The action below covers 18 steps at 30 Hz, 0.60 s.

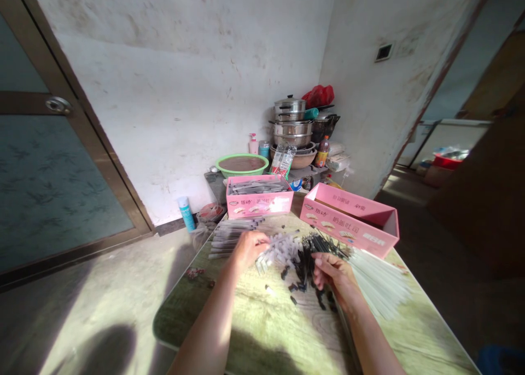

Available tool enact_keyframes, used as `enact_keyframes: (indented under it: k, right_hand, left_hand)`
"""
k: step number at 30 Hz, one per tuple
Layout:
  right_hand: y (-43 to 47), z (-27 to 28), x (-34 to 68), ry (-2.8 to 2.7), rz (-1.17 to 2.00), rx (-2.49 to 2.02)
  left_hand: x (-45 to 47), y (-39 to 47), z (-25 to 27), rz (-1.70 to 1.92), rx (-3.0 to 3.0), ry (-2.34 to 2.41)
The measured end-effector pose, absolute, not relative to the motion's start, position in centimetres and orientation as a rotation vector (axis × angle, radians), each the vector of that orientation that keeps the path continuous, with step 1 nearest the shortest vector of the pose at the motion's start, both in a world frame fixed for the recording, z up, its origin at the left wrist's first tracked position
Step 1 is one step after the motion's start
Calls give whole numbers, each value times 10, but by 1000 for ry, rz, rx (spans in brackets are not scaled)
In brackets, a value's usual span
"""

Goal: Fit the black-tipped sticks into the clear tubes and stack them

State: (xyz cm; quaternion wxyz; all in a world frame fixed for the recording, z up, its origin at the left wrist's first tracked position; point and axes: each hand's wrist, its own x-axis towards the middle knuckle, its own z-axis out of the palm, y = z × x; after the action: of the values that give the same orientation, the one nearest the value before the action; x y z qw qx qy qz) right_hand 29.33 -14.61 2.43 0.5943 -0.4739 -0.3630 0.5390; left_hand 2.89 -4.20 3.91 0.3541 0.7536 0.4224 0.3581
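Note:
My left hand [249, 249] is at the left edge of a heap of short white plastic pieces [283, 250]. Its fingers are bent together and touch the heap; whatever is between them is hidden. Closed at thumb and forefinger, my right hand [333, 274] is beside a pile of small black pieces [304, 263]. A long thin rod [346, 331] runs from under that hand toward the table's near edge. Thin black-ended rods [324, 245] and a fan of pale translucent rods [381, 282] lie beyond and to the right. Grey sticks [229, 238] lie in a row behind my left hand.
A pink box [260, 206] full of grey sticks stands at the table's far edge, with another open pink box [348, 227] to its right. Behind are a green basin [241, 170], stacked steel pots [292, 129] and bottles. A blue spray can [186, 214] stands left of the table.

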Motion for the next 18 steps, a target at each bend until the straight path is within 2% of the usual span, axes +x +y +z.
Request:
enact_keyframes:
  k: [3, 7, 12, 18]
  right_hand:
    - [-147, 27, 297, -794, 1208, -1089]
    - [-146, 29, 297, -781, 1179, -1078]
    - [-146, 27, 299, -783, 1177, -1071]
    - [-145, 24, 305, -761, 1151, -1074]
  left_hand:
    - [-23, -26, 41, 957, 1915, 1326]
    - [-70, -20, 44, 791, 2041, 1698]
    - [-76, -24, 48, 706, 2082, 1964]
    - [-71, -23, 43, 677, 2110, 1996]
